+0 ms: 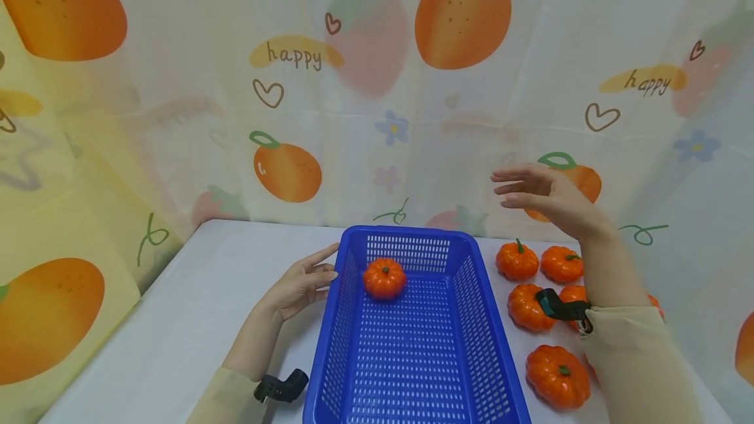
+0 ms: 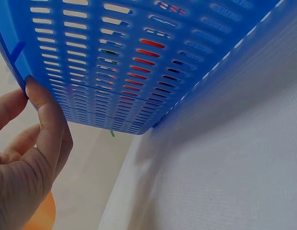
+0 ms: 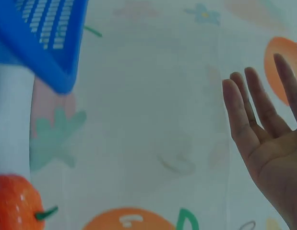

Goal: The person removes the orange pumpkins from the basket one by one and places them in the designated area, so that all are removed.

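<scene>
My left hand (image 1: 302, 284) is beside the left wall of a blue plastic basket (image 1: 491, 319), its fingertips touching the rim. In the left wrist view, the left hand (image 2: 35, 143) has its fingers loosely bent against the basket's edge (image 2: 90, 96). One small orange pumpkin (image 1: 385, 279) with a green stem sits inside, near the far left corner. My right hand (image 1: 544, 192) is raised above the table, right of the basket, holding nothing. The right wrist view shows its fingers extended, the right hand (image 3: 268, 129) apart from the basket corner (image 3: 64, 76).
Several more pumpkins stand in rows right of the basket, including a near one (image 1: 557, 377) and a far one (image 1: 517, 260); my right forearm hides some. The white table (image 1: 194, 300) ends at a fruit-printed curtain (image 1: 365, 116) behind and at the sides.
</scene>
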Demonstrator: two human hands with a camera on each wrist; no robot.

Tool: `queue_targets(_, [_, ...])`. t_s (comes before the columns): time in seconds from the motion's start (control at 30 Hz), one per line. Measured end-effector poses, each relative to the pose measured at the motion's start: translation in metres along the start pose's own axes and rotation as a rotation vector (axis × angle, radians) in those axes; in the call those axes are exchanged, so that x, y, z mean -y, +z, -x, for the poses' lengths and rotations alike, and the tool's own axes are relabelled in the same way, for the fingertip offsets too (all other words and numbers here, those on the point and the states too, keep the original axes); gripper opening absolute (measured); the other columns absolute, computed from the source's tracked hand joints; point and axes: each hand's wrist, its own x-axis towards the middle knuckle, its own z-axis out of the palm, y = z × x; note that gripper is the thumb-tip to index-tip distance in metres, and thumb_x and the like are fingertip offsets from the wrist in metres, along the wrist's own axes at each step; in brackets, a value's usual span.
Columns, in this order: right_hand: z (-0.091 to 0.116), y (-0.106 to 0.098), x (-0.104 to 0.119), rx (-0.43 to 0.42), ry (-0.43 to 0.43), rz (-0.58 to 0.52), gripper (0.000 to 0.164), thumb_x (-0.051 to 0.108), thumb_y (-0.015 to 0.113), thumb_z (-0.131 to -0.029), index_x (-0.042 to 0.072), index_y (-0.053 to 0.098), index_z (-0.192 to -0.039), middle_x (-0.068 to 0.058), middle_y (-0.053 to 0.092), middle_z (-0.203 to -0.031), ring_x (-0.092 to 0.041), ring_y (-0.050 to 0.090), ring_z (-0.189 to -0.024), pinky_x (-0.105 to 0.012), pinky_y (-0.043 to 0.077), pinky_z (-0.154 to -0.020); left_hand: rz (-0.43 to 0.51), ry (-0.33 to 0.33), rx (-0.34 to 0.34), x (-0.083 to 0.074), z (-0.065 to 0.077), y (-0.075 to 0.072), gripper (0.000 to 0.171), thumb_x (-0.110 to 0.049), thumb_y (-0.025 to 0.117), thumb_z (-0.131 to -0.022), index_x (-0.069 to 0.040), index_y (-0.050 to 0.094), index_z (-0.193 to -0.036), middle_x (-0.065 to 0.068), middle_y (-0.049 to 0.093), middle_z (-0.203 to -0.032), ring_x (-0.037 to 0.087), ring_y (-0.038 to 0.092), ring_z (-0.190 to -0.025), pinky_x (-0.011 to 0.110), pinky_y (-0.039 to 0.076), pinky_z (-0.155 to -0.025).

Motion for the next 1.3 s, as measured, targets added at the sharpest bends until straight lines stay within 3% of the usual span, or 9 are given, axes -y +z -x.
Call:
queue_targets(0.27, [-0.027, 0.042, -0.005, 0.049, 0.031, -0.116, 0.045, 0.008, 0.059, -0.096, 0.005, 0.051, -0.140, 0.011, 0.061, -0.133, -0.008, 0.063, -0.120, -0.022, 0.055, -0.094, -0.015, 0.006, 0.003, -0.001, -0.001, -0.003, 0.071, -0.005, 0.057, -0.097, -0.013, 0.023, -0.158, -0.007, 0.064, -0.092, 0.006, 0.064, -0.085, 0.025, 0.058, -0.081])
queue_targets(0.47, [-0.051, 0.079, -0.011, 0.097, 0.032, -0.361, 0.045, 0.006, 0.053, -0.097, 0.009, 0.049, -0.141, 0.005, 0.060, -0.133, -0.014, 0.060, -0.123, -0.030, 0.054, -0.099, -0.008, 0.000, -0.001, -0.003, 0.001, -0.002, 0.072, -0.006, 0.058, -0.096, -0.013, 0.022, -0.158, -0.007, 0.063, -0.091, 0.006, 0.064, -0.084, 0.024, 0.058, -0.081])
queue_targets(0.57, [-0.062, 0.099, -0.011, 0.128, 0.091, -0.409, 0.046, 0.007, 0.053, -0.097, 0.010, 0.047, -0.143, -0.004, 0.056, -0.139, -0.015, 0.059, -0.124, -0.039, 0.051, -0.105, 0.004, 0.000, -0.001, -0.004, 0.002, -0.002, 0.072, -0.004, 0.057, -0.096, -0.012, 0.022, -0.158, -0.007, 0.062, -0.090, 0.005, 0.063, -0.083, 0.023, 0.058, -0.079])
queue_targets(0.73, [-0.076, 0.129, -0.018, 0.233, 0.185, -0.379, 0.054, 0.007, 0.056, -0.094, 0.006, 0.043, -0.146, -0.019, 0.045, -0.150, -0.030, 0.053, -0.133, -0.049, 0.045, -0.111, 0.005, 0.002, 0.003, -0.004, 0.001, -0.002, 0.072, -0.004, 0.057, -0.096, -0.012, 0.022, -0.158, -0.006, 0.062, -0.091, 0.006, 0.063, -0.083, 0.023, 0.058, -0.079])
queue_targets(0.9, [-0.078, 0.153, -0.029, 0.350, 0.224, -0.286, 0.061, 0.007, 0.065, -0.088, 0.008, 0.045, -0.145, -0.020, 0.043, -0.152, -0.045, 0.041, -0.141, -0.054, 0.044, -0.111, -0.011, -0.004, 0.004, -0.001, -0.002, -0.003, 0.068, -0.007, 0.056, -0.098, -0.017, 0.024, -0.158, -0.005, 0.065, -0.095, 0.007, 0.065, -0.087, 0.025, 0.058, -0.081])
queue_targets(1.3, [-0.072, 0.185, -0.056, 0.457, 0.299, -0.012, 0.074, 0.006, 0.076, -0.076, 0.008, 0.047, -0.145, -0.019, 0.045, -0.151, -0.044, 0.044, -0.137, -0.056, 0.044, -0.109, -0.001, -0.008, -0.008, 0.005, -0.001, -0.003, 0.069, -0.007, 0.057, -0.097, -0.017, 0.024, -0.158, -0.006, 0.063, -0.093, 0.006, 0.064, -0.085, 0.024, 0.058, -0.081])
